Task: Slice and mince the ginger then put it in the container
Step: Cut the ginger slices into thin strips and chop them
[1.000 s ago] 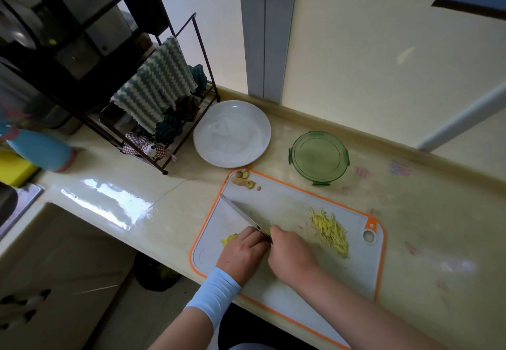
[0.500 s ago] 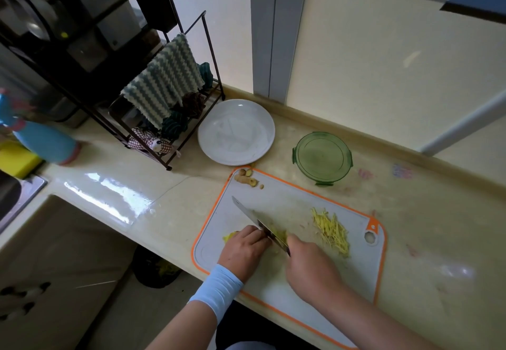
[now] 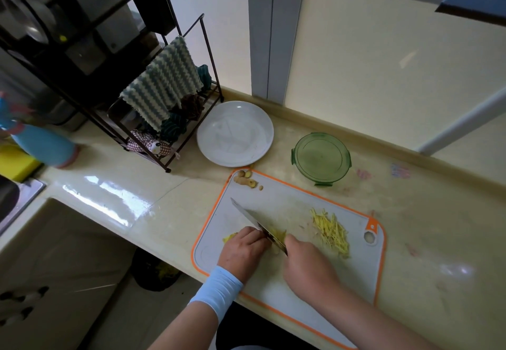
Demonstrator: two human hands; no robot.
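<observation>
Yellow ginger slivers (image 3: 331, 233) lie heaped near the board's (image 3: 301, 207) right end; knobbly offcuts (image 3: 246, 180) sit at its far-left corner. The round green container (image 3: 321, 158) stands on the bench (image 3: 416, 240) beyond.

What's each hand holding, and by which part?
Right hand grips the steel kitchen knife at its handle end. Left hand, curled, pins yellow ginger from above to the orange-rimmed white cutting board.
</observation>
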